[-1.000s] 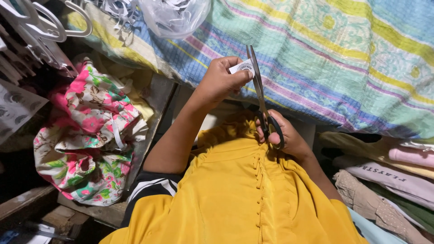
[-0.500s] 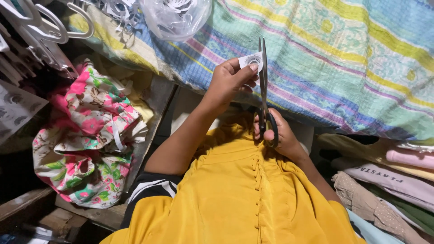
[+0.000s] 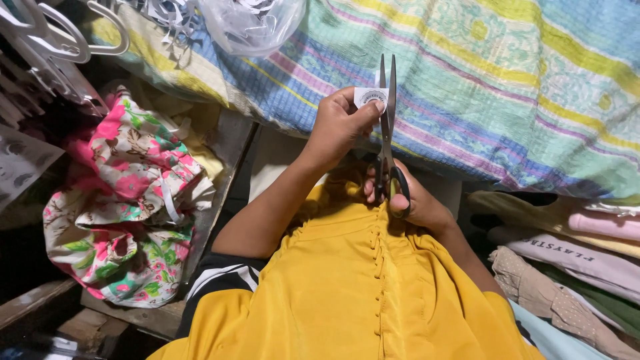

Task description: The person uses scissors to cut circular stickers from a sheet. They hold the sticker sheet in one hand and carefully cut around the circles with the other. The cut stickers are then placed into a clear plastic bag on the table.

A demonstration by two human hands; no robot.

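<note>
Two bare hands work above a yellow buttoned garment (image 3: 360, 287) that fills the near foreground, its button row running away from the viewer. Just beyond its upper edge, the right hand (image 3: 417, 203) is closed through the dark handle loops of a pair of scissors (image 3: 387, 133). The scissors stand with their long axis pointing straight away from the person, tips farthest out, and the blades are parted only a sliver.

Immediately to the left of the blades, the left hand (image 3: 340, 127) pinches a small white paper tag (image 3: 370, 98) between thumb and forefinger, grip closed firmly on it. The tag sits at the thumb tip, touching or all but touching the left blade about midway along its length; whether its edge lies between the blades cannot be told. The tag therefore lies ahead of the right hand's grip, along the blade line, with the left hand nearer to it.

Farther out, a striped quilted cloth (image 3: 507, 87) of green, yellow, blue and pink spans the background. A clear plastic bag (image 3: 250, 23) rests at its top edge, with white plastic hangers (image 3: 60, 40) at the far left. A floral pink and green fabric bundle (image 3: 127, 213) lies left of the arms; folded garments (image 3: 573, 260) are stacked at right.
</note>
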